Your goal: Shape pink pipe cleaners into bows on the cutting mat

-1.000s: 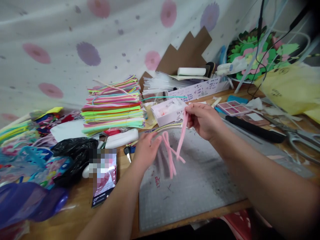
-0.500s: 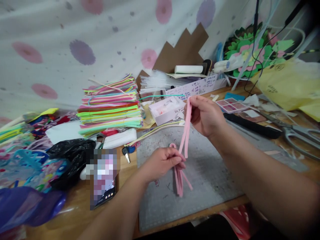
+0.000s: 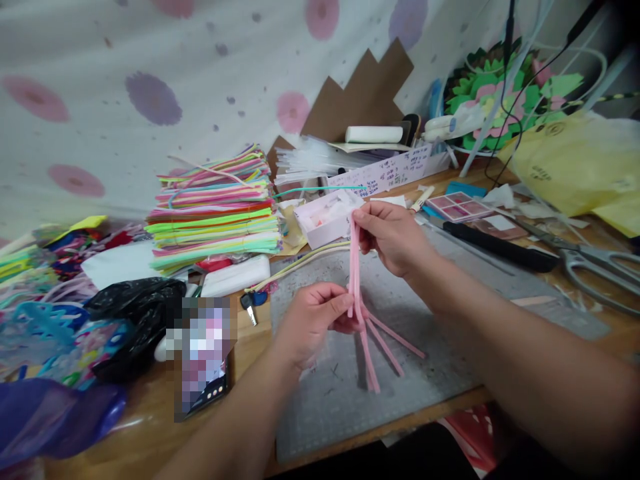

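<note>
Several pink pipe cleaners (image 3: 356, 280) hang upright over a grey cutting mat (image 3: 425, 347). My right hand (image 3: 390, 233) pinches their top ends. My left hand (image 3: 313, 320) is closed around the bundle lower down, thumb against the stems. Below that grip the loose ends (image 3: 385, 347) fan out toward the mat.
A tall stack of coloured pipe cleaners (image 3: 215, 213) stands behind the mat, with a small white box (image 3: 325, 223) beside it. A phone (image 3: 203, 360) and black bag (image 3: 135, 313) lie left. Scissors (image 3: 595, 263), a black ruler (image 3: 500, 247) and yellow paper (image 3: 575, 167) lie right.
My left hand went from open beside the pipe cleaners to gripping them, then rose a little. The right hand brought the tops lower and leftward, and the lower ends have spread apart.
</note>
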Available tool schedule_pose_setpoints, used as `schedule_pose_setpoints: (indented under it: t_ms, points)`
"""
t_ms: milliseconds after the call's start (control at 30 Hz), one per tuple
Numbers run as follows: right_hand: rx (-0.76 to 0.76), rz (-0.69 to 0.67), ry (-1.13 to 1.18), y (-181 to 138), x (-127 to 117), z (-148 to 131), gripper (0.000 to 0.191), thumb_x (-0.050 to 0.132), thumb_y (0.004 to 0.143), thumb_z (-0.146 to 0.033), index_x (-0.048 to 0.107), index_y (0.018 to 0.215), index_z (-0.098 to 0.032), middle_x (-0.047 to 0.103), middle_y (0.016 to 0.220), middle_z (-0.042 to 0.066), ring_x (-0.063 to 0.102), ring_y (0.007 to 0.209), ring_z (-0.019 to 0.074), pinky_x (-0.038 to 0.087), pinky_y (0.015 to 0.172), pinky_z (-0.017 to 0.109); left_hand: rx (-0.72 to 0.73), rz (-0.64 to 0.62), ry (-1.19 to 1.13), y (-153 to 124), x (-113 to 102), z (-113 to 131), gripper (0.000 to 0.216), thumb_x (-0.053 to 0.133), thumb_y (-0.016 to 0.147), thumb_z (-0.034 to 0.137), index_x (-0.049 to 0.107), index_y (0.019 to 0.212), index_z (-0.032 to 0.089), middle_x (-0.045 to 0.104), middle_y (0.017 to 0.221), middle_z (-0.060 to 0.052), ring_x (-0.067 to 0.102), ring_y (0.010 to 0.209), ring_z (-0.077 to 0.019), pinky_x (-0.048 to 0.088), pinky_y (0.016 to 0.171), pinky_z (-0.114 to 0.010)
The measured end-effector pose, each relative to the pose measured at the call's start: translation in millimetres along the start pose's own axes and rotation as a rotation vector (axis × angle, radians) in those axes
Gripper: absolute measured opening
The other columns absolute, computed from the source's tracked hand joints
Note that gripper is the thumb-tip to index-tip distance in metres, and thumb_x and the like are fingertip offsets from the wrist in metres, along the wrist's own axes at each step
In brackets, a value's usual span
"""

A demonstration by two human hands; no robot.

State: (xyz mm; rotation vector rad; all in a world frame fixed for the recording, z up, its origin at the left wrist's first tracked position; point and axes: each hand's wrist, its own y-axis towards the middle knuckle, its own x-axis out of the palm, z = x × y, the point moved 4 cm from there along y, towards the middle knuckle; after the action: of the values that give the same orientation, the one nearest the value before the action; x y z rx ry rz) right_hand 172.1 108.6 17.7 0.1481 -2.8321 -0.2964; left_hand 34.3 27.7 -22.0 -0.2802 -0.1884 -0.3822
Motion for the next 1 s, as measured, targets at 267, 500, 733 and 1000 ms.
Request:
schedule_pose_setpoints:
  t_ms: [267, 500, 733, 1000]
  points:
    - [-0.015, 0.057, -0.006, 2, -4, 2, 0.021, 0.057, 0.079, -0.023, 0.051, 0.06, -0.015, 0.051, 0.045, -0.005, 0.042, 0.035, 0.0045, 0.033, 0.034, 0.015, -0.063, -0.056, -0.201, -1, 7, -5, 0.017, 0.058, 0.081, 0.025, 0.049, 0.072, 0.014, 0.065, 0.063, -0.002, 0.062, 0.053, -0.0123, 0.051, 0.054, -0.026]
    - [0.003, 0.071, -0.005, 4, -8, -2, 0.02, 0.057, 0.077, -0.022, 0.051, 0.059, -0.015, 0.051, 0.044, -0.005, 0.042, 0.035, 0.0046, 0.034, 0.035, 0.016, -0.028, -0.056, -0.279, 1, 2, -4, 0.019, 0.062, 0.079, 0.022, 0.048, 0.068, 0.015, 0.054, 0.053, 0.005, 0.048, 0.045, -0.0058, 0.049, 0.052, -0.024]
    - [-0.025, 0.032, -0.106, 5, -13, -14, 0.019, 0.057, 0.072, -0.017, 0.053, 0.053, -0.015, 0.049, 0.04, -0.004, 0.039, 0.035, 0.005, 0.028, 0.034, 0.017, 0.036, 0.035, 0.141, 4, -15, 3, 0.019, 0.066, 0.073, 0.026, 0.055, 0.064, 0.013, 0.055, 0.05, 0.003, 0.049, 0.043, -0.0067, 0.046, 0.05, -0.022]
    - [-0.037, -0.013, -0.145, 4, -20, -26, 0.014, 0.062, 0.068, -0.016, 0.06, 0.055, -0.013, 0.05, 0.042, -0.003, 0.043, 0.04, 0.0059, 0.032, 0.038, 0.017, 0.072, 0.087, 0.325, 5, -20, 5, 0.017, 0.062, 0.074, 0.025, 0.056, 0.064, 0.014, 0.055, 0.048, 0.004, 0.047, 0.041, -0.0066, 0.039, 0.044, -0.019]
